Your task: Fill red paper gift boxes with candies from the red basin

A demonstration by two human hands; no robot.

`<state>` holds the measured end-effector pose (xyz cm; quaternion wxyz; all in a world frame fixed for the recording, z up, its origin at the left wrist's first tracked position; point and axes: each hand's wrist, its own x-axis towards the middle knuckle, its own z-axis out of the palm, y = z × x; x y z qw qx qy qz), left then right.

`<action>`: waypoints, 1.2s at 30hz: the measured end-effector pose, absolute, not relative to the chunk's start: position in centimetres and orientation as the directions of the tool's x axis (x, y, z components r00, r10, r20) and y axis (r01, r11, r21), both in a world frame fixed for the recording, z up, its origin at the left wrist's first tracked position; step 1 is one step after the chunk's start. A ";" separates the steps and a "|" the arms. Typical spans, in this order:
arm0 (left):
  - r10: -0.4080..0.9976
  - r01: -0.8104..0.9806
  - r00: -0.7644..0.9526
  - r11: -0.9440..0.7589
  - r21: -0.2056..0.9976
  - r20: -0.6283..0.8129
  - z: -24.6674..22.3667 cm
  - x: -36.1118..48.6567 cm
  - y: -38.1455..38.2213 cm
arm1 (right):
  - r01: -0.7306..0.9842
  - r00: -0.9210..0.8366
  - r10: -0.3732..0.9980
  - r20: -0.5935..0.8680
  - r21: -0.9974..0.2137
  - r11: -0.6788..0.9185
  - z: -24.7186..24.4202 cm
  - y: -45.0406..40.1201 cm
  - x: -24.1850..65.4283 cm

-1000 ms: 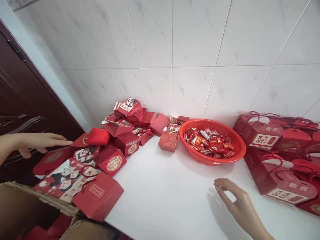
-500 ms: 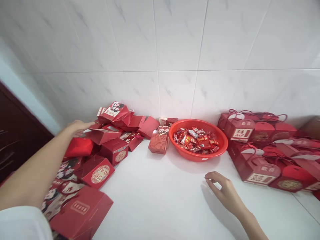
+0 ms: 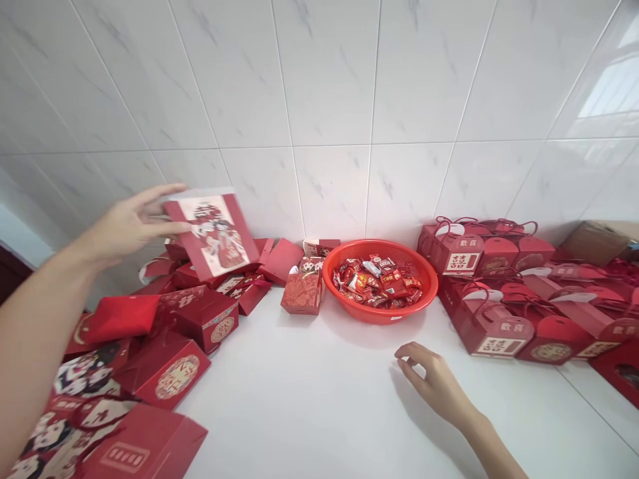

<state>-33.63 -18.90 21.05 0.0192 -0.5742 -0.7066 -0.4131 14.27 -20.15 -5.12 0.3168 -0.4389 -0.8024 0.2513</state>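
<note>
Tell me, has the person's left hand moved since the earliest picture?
Yes: the left hand has risen and moved right, closer to the round red plastic basket, and now holds a red printed paper box.

White tabletop (image 3: 289, 406), red boxes (image 3: 177, 376), red basket (image 3: 374, 314)

The upper box (image 3: 453, 250) and lower box (image 3: 493, 326) at right both read 歡喜 above 囍.

Paper box (image 3: 212, 234), plastic basket (image 3: 377, 314), glossy tiles (image 3: 329, 80)
</note>
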 end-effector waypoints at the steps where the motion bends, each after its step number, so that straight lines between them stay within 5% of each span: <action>1: 0.869 0.782 -0.236 -0.095 0.616 0.435 20.7 -31.6 -19.3 | 0.537 -0.409 0.865 0.291 -0.690 0.486 -5.1 -20.2 14.1; 4: 0.935 0.751 0.155 -0.321 0.577 0.319 17.7 -24.8 -20.1 | 0.496 -0.372 0.887 0.273 -0.750 0.438 -4.9 -20.3 13.7; 8: 0.697 0.654 0.692 -0.715 0.245 0.189 11.4 -17.2 -20.3 | 0.356 -0.324 0.912 0.252 -0.861 0.364 -4.6 -20.1 13.6; 11: 0.539 0.532 0.833 -0.843 0.082 0.130 7.5 -14.1 -19.7 | 0.213 -0.287 0.896 0.339 -0.889 0.405 -4.2 -20.0 13.7; 14: 0.516 0.515 0.837 -0.855 0.058 0.181 5.6 -12.8 -18.6 | 0.106 -0.250 0.875 0.414 -0.887 0.450 -3.4 -20.1 13.4; 19: 0.562 0.539 0.808 -0.826 0.165 0.177 5.2 -12.2 -17.8 | 0.018 -0.140 0.919 0.368 -0.927 0.374 -2.2 -20.4 12.1; 24: 0.624 0.555 0.779 -0.727 0.404 0.052 5.4 -12.0 -19.0 | 0.001 -0.019 0.974 0.226 -0.974 0.226 -1.7 -20.3 11.1; 30: 0.650 0.515 0.733 -0.340 0.787 -0.199 7.4 -12.7 -18.4 | 0.019 -0.077 0.984 0.161 -0.987 0.163 -1.4 -20.5 10.6; 33: 0.595 0.514 0.748 -0.242 0.823 -0.293 10.0 -13.3 -17.2 | 0.071 -0.095 0.966 0.240 -0.966 0.247 -0.4 -19.6 11.4; 36: 0.659 0.453 0.738 -0.323 0.831 -0.147 12.2 -13.2 -15.5 | 0.193 -0.024 0.925 0.380 -0.906 0.377 1.5 -16.8 12.9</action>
